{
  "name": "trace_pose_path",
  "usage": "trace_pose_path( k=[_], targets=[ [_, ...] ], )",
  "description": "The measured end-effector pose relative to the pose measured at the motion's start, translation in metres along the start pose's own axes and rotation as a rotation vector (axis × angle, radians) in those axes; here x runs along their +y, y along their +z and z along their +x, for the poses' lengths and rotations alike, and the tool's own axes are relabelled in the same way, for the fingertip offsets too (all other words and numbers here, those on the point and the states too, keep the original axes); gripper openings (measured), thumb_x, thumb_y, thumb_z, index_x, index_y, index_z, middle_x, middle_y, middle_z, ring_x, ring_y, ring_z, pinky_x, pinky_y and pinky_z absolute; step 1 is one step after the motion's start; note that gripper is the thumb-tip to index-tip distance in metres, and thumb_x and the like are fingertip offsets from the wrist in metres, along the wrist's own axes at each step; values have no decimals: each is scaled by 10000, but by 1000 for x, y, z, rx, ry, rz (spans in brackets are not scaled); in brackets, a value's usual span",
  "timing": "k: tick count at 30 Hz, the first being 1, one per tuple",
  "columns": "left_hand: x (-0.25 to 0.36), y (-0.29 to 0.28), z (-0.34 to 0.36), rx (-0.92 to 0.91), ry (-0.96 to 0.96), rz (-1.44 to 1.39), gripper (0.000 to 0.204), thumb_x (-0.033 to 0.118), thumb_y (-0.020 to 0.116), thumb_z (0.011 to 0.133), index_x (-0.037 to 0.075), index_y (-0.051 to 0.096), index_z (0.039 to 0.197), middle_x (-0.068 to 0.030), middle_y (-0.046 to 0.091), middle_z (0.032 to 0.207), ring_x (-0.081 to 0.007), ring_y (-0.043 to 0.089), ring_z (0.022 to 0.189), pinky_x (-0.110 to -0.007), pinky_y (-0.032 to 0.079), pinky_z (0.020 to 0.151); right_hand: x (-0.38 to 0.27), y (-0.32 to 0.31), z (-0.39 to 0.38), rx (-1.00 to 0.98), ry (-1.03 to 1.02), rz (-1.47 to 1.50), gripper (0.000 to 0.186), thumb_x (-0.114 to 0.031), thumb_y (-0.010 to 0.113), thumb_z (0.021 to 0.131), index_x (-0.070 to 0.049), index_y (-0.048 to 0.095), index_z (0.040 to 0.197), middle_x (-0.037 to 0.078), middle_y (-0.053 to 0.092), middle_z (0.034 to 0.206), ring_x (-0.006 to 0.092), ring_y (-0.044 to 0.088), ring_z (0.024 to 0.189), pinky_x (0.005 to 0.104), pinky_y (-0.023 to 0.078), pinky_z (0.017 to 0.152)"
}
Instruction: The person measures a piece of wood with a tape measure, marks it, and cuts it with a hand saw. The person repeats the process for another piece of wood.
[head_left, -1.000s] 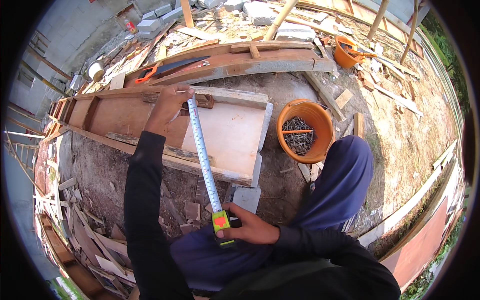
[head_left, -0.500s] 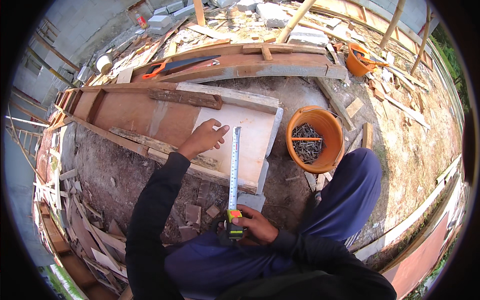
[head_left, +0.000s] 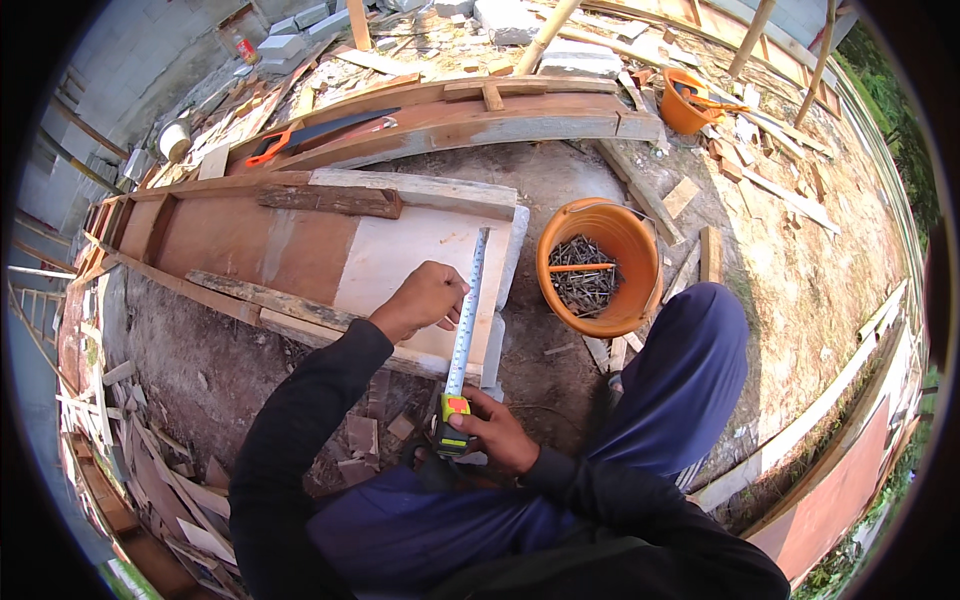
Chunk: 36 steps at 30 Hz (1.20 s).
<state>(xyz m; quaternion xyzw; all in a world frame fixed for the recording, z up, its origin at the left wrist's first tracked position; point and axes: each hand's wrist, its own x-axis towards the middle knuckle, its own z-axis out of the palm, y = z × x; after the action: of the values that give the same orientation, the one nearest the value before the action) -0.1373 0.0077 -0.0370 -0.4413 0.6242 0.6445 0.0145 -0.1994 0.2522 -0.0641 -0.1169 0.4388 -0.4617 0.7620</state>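
Observation:
My right hand [head_left: 497,430] is wrapped round the yellow-and-black case of a tape measure [head_left: 452,425], low in front of my knees. From the case its white blade [head_left: 465,330] runs out away from me, slanting a little right, across the pale end of a long wooden form panel [head_left: 385,270]. My left hand [head_left: 425,300] is over that panel, fingers curled in and closed at the blade's left edge. Its fingertips are partly hidden. A rough timber strip [head_left: 270,298] lies along the panel's near side, and a short dark wood block [head_left: 330,198] near its far side.
An orange bucket [head_left: 645,262] of nails stands right of the panel. Beyond lies a second wooden form [head_left: 440,140] with an orange-handled handsaw [head_left: 320,132] on it. Another orange bucket [head_left: 683,108] holds tools at the far right. Scrap wood [head_left: 165,450] is heaped at the left.
My left hand has come nearer, its spread fingers closing at the blade. The blade has tilted rightward at its far end. The whole view has shifted, so the surroundings sit further left.

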Motion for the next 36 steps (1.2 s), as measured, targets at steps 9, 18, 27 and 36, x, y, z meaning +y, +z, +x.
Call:
trace_pose_path(
  k=[9, 18, 27, 36],
  targets=[
    [3, 13, -4, -108, -59, 48, 237, 169, 644, 1007, -59, 689, 960, -114, 703, 847, -188, 714, 735, -350, 627, 636, 8, 0, -4, 7, -27, 52, 676, -333, 737, 976, -53, 433, 1511, 71, 647, 1235, 176, 673, 1089, 327, 596, 755],
    [-16, 16, 15, 194, 46, 4, 177, 128, 645, 1007, -32, 685, 943, -78, 680, 801, -163, 663, 667, -332, 591, 593, 16, -4, 0, -27, -35, 78, 703, -343, 758, 967, -58, 425, 1516, 73, 656, 1228, 168, 680, 1056, 304, 582, 751],
    [-11, 10, 28, 150, 135, 33, 191, 151, 659, 1006, -20, 687, 925, -59, 680, 795, -125, 635, 665, -295, 535, 587, 40, 16, -16, -179, 63, -112, 741, -275, 789, 955, -78, 371, 1535, 65, 608, 1275, 150, 648, 1073, 277, 566, 791],
    [-4, 21, 45, 160, 155, 133, 207, 165, 666, 991, -32, 693, 932, -52, 669, 769, -112, 602, 638, -281, 482, 561, 43, 17, -17, -216, 36, -70, 721, -246, 775, 966, -85, 354, 1529, 60, 592, 1273, 144, 646, 1044, 275, 566, 767]
  ],
)
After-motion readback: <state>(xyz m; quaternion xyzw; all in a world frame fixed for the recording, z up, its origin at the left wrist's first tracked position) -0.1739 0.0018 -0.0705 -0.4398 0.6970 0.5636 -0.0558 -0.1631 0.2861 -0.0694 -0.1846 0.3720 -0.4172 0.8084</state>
